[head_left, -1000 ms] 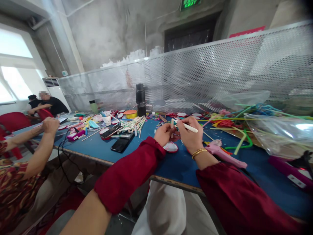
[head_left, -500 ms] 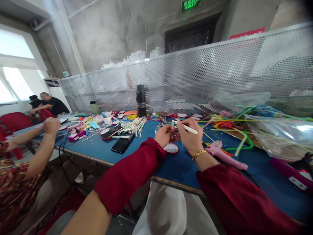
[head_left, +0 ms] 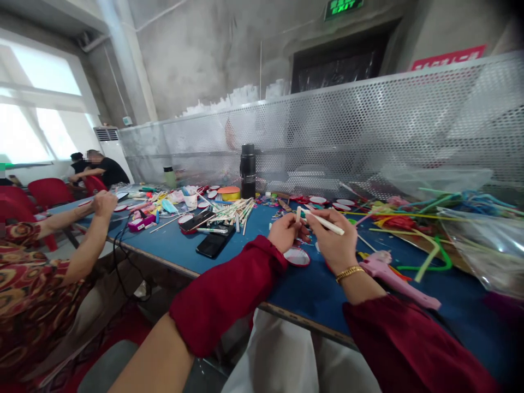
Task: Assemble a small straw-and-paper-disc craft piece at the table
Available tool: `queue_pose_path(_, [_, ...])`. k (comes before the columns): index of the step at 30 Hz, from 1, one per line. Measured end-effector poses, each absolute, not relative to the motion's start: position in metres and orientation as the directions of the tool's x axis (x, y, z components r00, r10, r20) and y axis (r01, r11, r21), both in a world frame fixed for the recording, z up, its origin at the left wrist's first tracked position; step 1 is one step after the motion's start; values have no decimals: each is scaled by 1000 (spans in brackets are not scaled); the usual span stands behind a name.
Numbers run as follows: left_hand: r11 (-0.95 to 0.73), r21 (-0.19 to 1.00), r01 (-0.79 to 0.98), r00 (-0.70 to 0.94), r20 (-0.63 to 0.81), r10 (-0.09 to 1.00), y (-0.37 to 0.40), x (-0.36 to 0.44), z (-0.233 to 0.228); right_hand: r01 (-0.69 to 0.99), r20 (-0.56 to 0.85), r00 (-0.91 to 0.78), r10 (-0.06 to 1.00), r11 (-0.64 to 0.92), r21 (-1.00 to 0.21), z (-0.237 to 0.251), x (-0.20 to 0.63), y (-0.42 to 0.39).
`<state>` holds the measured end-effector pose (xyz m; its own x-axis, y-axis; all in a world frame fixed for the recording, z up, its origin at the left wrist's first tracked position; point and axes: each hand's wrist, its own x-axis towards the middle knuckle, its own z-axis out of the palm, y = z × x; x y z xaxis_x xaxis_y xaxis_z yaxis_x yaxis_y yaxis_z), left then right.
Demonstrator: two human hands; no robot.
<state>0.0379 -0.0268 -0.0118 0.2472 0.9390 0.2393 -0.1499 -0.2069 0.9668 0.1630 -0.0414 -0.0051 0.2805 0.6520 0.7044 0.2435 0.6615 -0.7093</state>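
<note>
Both hands meet above the blue table (head_left: 229,262). The left hand (head_left: 286,232) pinches a short white stick (head_left: 298,214) upright between its fingertips, and the right hand (head_left: 333,243) grips a longer white stick (head_left: 325,222) slanting across, its near end meeting the short one. They hover over a small round red-rimmed disc (head_left: 297,256) lying flat on the table, with a pink glue gun (head_left: 395,274) just beside the right wrist. The risk looks plain: the pinch on the short stick is light, so a nudge from the longer one could flick it down among the heap of loose sticks (head_left: 233,210). A sleeve could also catch the glue gun. A co-worker's hand (head_left: 104,203) works well apart at left, near a black phone (head_left: 215,244).
</note>
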Motion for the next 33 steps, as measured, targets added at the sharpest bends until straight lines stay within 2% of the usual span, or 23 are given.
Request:
queue_pose_path(4, [-215,958,-192,252,260,932,-26,39,-14,299,729,268,630,665,-685,-5,163,-42])
queue_pose_path(8, [-184,959,-215,252,236,938,-25,38,-18,271,709,281,647,655,-706,-6,159,-46])
queue_pose_path(12, [-222,947,-231,254,279,926,-25,36,-20,281,705,243,667,647,-709,-8,156,-51])
queue_pose_path(18, [-200,949,-246,265,264,927,-30,34,-16,173,640,223,735,617,-768,-13,156,-51])
queue_pose_path(23, [-193,959,-208,239,241,941,-36,37,-13,262,687,233,688,636,-726,-15,157,-49])
queue_pose_path(27, [-248,953,-175,222,284,933,-36,42,-18,335,728,190,659,653,-679,-13,155,-54])
queue_pose_path(33, [-208,956,-209,226,254,940,-38,42,-14,327,746,277,606,671,-666,-10,155,-56])
